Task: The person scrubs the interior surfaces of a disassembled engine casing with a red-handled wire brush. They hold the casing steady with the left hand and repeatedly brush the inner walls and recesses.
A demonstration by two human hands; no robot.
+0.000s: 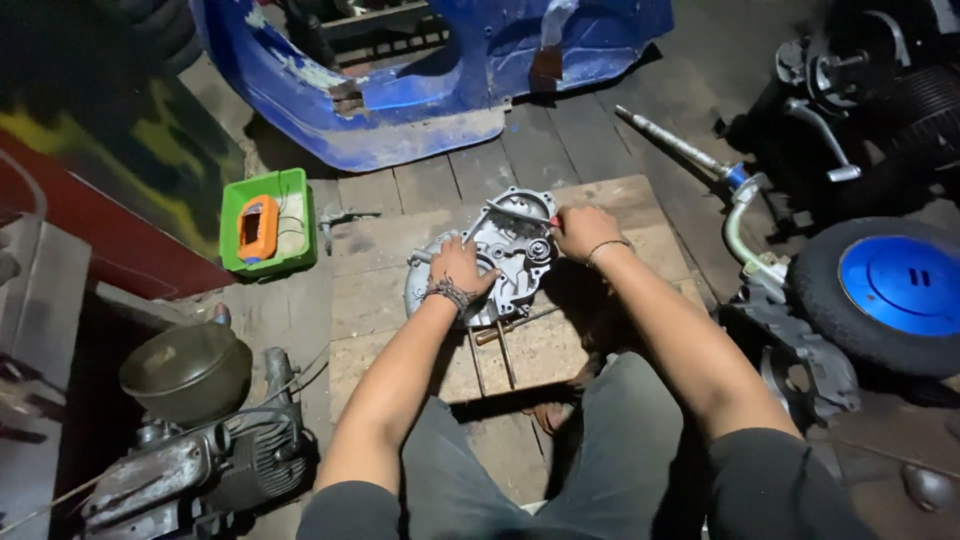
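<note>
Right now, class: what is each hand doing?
Left hand: resting flat on the grey engine casing, gripping nothing.
Right hand: closed at the casing's upper edge; contents hidden.

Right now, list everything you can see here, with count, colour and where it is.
engine casing: one, grey metal, on the wooden board, centre
wooden board: one, pale, on the plank floor
green tray: one, holding an orange device, left
blue body panel: one, top
wheel: one, black tyre, blue hub, right
engine: one, grey, lower left
left hand: on the casing, fingers spread
right hand: at the casing's upper edge
</note>
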